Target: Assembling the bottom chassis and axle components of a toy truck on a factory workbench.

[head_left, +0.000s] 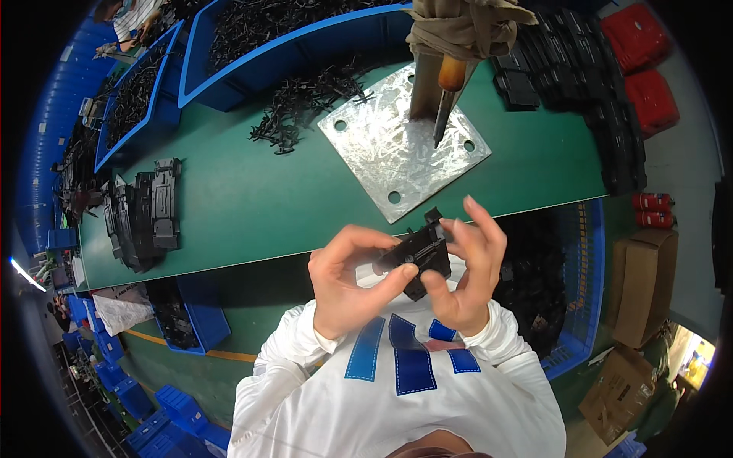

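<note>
A black moulded plastic part (425, 252) with small tabs and an upright end is held up in front of my chest, just off the table's near edge. My left hand (347, 284) is closed on its left side, thumb laid across the face and fingers behind. Around the right end curls my right hand (472, 278), its thumb low against the part and a fingertip near the upper tab. One right finger points upward, and the fingers there are slightly blurred. The part's underside is hidden.
Beyond my hands, a metal plate (382, 153) carries a post with an orange-handled, pointed tool (450, 76). Small black pieces (294, 111) lie heaped beside blue bins (252, 65). Black parts are stacked left (145, 210) and right (588, 76). A blue crate (588, 305) stands below the table.
</note>
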The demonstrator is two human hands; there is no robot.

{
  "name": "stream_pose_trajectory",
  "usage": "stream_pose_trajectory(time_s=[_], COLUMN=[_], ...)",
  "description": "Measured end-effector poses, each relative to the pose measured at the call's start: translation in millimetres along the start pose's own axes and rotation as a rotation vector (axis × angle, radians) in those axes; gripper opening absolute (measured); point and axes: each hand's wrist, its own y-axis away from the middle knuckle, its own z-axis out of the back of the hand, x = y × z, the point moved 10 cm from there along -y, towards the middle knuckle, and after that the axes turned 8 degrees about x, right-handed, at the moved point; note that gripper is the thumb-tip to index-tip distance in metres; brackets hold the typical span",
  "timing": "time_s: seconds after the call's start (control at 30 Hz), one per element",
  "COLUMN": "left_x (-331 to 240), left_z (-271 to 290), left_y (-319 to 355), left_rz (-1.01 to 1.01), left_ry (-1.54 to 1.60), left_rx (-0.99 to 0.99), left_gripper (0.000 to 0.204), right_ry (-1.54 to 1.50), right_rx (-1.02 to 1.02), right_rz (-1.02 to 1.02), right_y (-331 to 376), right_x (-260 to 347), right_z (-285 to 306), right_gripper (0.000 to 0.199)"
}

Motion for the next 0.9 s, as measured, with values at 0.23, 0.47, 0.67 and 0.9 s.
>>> stream_pose_trajectory(time_s=[0.23,0.47,0.67,0.9], left_x=[-2,-12,-17,-13], left_z=[3,0,-8,-10], left_y=[2,7,8,6], left_rz=[-0.002,-0.114,-0.148,-0.082], left_ry=[0.038,-0.054,-0.128,-0.124], left_rx=[-0.070,-0.062,-0.043,0.017], left_gripper=[0.028,0.030,0.030,0.036], right_ry=[0.231,0.176,0.103,-0.002], right_rx=[0.049,0.028,-0.001,0.081], right_rz=[0.201,0.138,0.142,0.122], right_y=[9,13,16,13], right_x=[22,21,17,8], right_z=[-18,-18,-18,-18], right_gripper=[0.052,0.059,0.060,0.056])
